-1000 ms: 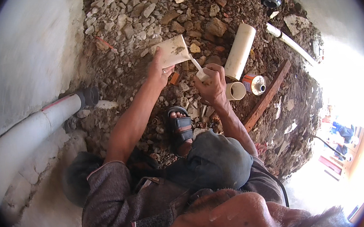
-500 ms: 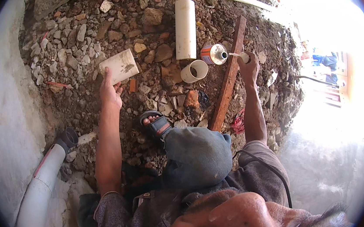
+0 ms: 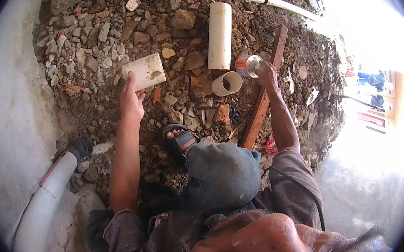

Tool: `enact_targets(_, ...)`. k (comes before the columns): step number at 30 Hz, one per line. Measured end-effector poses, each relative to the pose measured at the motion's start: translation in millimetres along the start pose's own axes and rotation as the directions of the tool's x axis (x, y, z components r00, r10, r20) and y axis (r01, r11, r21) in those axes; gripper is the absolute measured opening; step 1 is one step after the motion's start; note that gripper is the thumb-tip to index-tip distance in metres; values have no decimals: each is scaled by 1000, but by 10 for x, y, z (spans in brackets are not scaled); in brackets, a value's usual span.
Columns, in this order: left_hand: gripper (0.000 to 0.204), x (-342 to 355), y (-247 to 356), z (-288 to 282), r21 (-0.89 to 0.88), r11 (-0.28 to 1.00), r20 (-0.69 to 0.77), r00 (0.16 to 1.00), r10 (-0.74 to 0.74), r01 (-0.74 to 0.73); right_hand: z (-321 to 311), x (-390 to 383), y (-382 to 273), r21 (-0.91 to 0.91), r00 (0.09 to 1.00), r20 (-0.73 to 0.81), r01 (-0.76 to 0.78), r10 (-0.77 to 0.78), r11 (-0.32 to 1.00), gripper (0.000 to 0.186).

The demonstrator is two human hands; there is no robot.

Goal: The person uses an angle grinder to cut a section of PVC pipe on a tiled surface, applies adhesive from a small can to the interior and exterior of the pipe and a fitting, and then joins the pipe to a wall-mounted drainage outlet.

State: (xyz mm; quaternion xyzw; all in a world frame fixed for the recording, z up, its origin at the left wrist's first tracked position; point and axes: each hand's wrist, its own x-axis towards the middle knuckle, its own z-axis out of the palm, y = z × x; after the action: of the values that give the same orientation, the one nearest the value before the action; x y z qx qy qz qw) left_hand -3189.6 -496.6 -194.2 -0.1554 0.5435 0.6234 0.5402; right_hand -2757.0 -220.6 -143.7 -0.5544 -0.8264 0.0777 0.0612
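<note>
My left hand (image 3: 131,102) is closed on the near left end of a short white plastic pipe (image 3: 140,69), with a dark smudge on its side, held tilted above the rubble. At the mouth of an orange-and-white metal can (image 3: 242,66), my right hand (image 3: 266,75) is closed on the can's dauber cap; the fingers hide the cap, and its white stem is out of sight. Just left of the can stands a short cream pipe piece (image 3: 221,86) with its open end showing. A longer white pipe (image 3: 220,34) lies behind that piece.
A reddish wooden bar (image 3: 256,120) runs under my right forearm. Stones and broken brick cover the dirt (image 3: 154,33). A grey pipe (image 3: 54,184) with a dark collar lies along the left wall (image 3: 4,96). A thin white pipe (image 3: 288,7) crosses the far right.
My right hand has brought the dauber cap left onto the can's mouth, and its white stem no longer shows. My left hand still holds the pipe. The whole view has shifted slightly.
</note>
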Motion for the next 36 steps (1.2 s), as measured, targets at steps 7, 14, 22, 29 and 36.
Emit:
enact_targets(7, 61, 42, -68, 32, -57, 998, 99, 995, 5, 0, -97, 30, 25, -53, 999, -22, 29, -30, 998, 46)
enact_targets(14, 65, -20, -6, 69, -130, 972, 182, 969, -168, 193, -647, -205, -132, 187, 932, -269, -197, 243, 962, 39)
enact_targets(22, 74, -192, 90, 185, -231, 926, 300, 927, -224, 299, -400, -658, -1270, 968, 889, 192, -242, 417, 70, 31)
enact_targets(29, 75, -304, 170, 186, -226, 918, 454, 869, -197, 326, 184, -606, -2344, 845, 872, 486, -486, -62, -221, 36)
enact_targets(36, 74, -314, 209, 59, -160, 944, 496, 850, -175, 287, 314, -184, -2547, 864, 879, 447, -472, -166, -176, 34)
